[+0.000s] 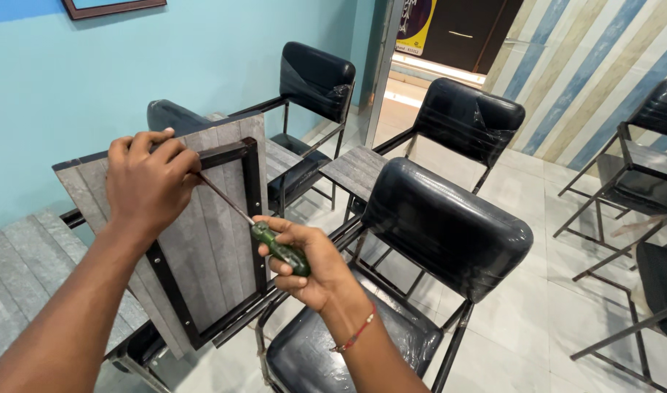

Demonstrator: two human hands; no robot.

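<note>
Right hand (311,266) gripped green screwdriver (275,246) by its handle; left hand (148,182) pinched the shaft tip at the raised writing tablet (202,240). Tablet looked stiff, heavy-ish; best held by the frame edge.

Yellow-purple poster (416,25) (by dark doorway)

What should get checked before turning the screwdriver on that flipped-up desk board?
1. Right hand grips the green screwdriver handle: ok.
2. Left hand steadies the top of the grey writing board: ok.
3. Tip seated in a screw: cannot tell, the left hand's fingers hide it.
4. Board tilted up, black metal frame facing the person: ok.
5. Shaft runs straight from handle to the frame's upper corner: ok.
</note>
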